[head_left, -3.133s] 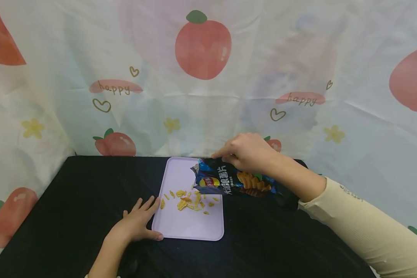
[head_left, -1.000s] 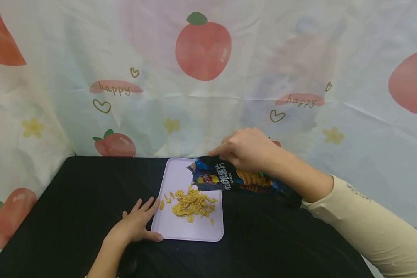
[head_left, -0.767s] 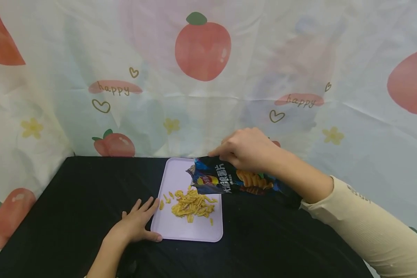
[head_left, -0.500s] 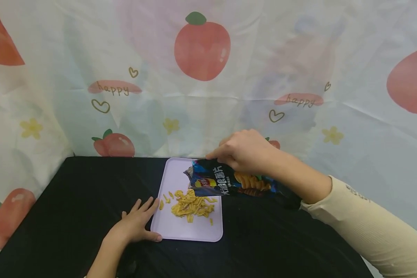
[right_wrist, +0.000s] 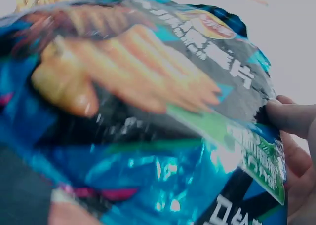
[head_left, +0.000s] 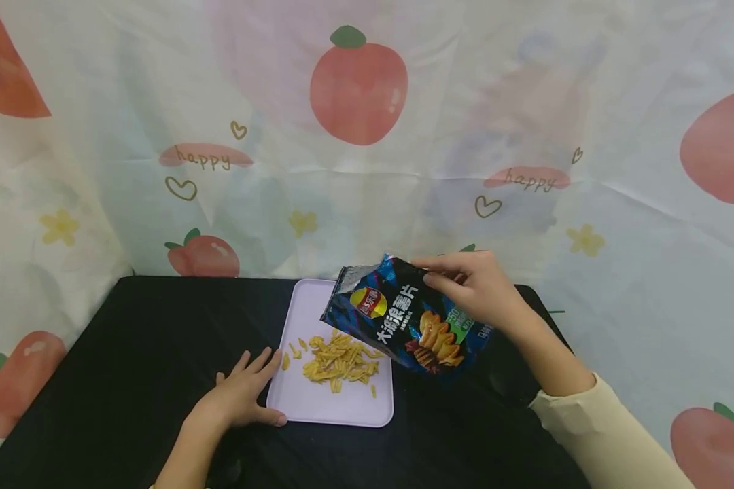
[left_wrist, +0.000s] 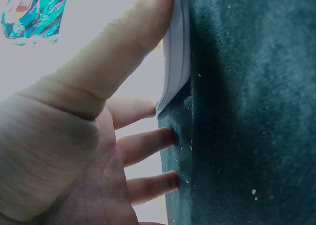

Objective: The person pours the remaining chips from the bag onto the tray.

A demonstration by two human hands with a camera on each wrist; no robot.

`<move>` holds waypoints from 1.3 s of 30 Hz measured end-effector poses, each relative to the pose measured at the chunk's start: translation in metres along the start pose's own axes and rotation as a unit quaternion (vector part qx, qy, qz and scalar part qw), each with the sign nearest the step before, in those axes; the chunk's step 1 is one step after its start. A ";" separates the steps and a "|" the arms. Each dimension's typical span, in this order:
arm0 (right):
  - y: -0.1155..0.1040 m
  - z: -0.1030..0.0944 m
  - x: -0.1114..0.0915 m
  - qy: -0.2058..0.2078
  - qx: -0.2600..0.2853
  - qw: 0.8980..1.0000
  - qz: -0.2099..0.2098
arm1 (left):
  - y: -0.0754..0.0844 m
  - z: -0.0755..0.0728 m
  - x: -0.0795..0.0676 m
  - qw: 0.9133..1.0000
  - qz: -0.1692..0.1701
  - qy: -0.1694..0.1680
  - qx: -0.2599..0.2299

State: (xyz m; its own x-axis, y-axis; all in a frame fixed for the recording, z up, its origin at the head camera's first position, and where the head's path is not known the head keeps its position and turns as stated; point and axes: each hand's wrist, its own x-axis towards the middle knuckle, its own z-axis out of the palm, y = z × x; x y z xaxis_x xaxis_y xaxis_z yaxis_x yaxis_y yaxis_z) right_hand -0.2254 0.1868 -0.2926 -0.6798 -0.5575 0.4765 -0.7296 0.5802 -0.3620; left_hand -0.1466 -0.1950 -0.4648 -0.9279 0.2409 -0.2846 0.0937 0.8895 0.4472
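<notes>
My right hand (head_left: 474, 282) pinches the upper edge of a dark blue potato chip bag (head_left: 404, 319), thumb on its printed front. The bag tilts, its torn silvery mouth turned up and left over the far right part of a pale purple tray (head_left: 330, 407). In the right wrist view the bag (right_wrist: 148, 126) fills most of the picture. A heap of yellow chips (head_left: 340, 360) lies mid-tray, with a few loose pieces at its left. My left hand (head_left: 235, 394) has its fingers spread against the tray's left edge, thumb at the near left corner; the left wrist view shows the thumb (left_wrist: 128, 42) on the rim.
A black cloth (head_left: 177, 319) covers the table under the tray. Behind it hangs a pale curtain (head_left: 367, 197) with printed fruit, hearts and flowers. Small crumbs (left_wrist: 254, 192) dot the black cloth in the left wrist view.
The chip heap grew between the earliest frames. Since half a second ago, my right hand has turned the bag so its mouth points upward and its front shows. My left hand stays put.
</notes>
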 end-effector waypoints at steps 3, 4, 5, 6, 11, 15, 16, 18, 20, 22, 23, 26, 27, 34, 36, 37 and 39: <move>0.022 0.015 -0.029 0.040 0.061 0.995 0.066 | 0.000 0.000 0.000 1.000 0.001 -0.001 -0.002; 0.029 0.021 -0.039 0.051 0.079 0.992 0.090 | 0.001 0.000 0.000 1.000 0.001 -0.001 -0.003; 0.035 0.027 -0.049 0.060 0.096 0.987 0.117 | 0.001 0.000 0.000 1.000 0.002 -0.001 -0.005; 0.042 0.034 -0.059 0.072 0.111 0.981 0.140 | 0.001 0.000 -0.001 1.000 0.001 -0.001 -0.006; 0.068 0.062 -0.097 0.151 0.186 0.937 0.256 | -0.002 -0.003 -0.003 1.000 -0.001 0.002 -0.006; 0.085 0.086 -0.114 0.205 0.244 0.873 0.369 | -0.007 -0.005 -0.006 1.000 -0.002 0.005 -0.001; 0.089 0.092 -0.118 0.213 0.254 0.855 0.399 | -0.008 -0.005 -0.007 1.000 -0.002 0.006 -0.001; 0.096 0.101 -0.124 0.216 0.262 0.822 0.457 | -0.009 -0.006 -0.008 1.000 0.001 0.007 0.002; 0.101 0.108 -0.130 0.212 0.261 0.801 0.495 | -0.009 -0.007 -0.009 1.000 0.000 0.007 0.001; 0.105 0.112 -0.136 0.204 0.253 0.795 0.512 | -0.010 -0.007 -0.009 1.000 -0.001 0.007 0.003; 0.107 0.113 -0.138 0.200 0.246 0.796 0.515 | -0.011 -0.007 -0.009 1.000 -0.001 0.007 0.005; 0.109 0.114 -0.146 0.181 0.201 0.814 0.514 | -0.011 -0.007 -0.010 1.000 -0.002 0.007 0.006; 0.109 0.114 -0.148 0.171 0.176 0.823 0.512 | -0.011 -0.007 -0.010 1.000 -0.002 0.007 0.007; 0.097 0.106 -0.151 0.066 -0.007 0.892 0.448 | -0.016 -0.006 -0.012 1.000 0.008 0.016 -0.003; 0.091 0.104 -0.148 0.051 -0.036 0.905 0.421 | -0.018 -0.007 -0.012 0.998 0.029 0.056 0.008; 0.088 0.103 -0.146 0.053 -0.047 0.914 0.400 | -0.020 -0.008 -0.013 0.995 0.043 0.086 0.017; 0.081 0.102 -0.141 0.069 -0.071 0.929 0.356 | -0.022 -0.010 -0.012 0.982 0.078 0.169 0.044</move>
State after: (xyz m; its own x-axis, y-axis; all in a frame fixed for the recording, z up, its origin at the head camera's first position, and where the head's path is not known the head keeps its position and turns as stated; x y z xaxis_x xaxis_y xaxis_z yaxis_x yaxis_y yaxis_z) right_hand -0.1960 0.2514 -0.4712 -0.9632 0.0726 0.2589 -0.0756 0.8508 -0.5200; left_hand -0.1410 -0.2212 -0.4628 -0.9649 0.2481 0.0861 0.2619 0.8851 0.3847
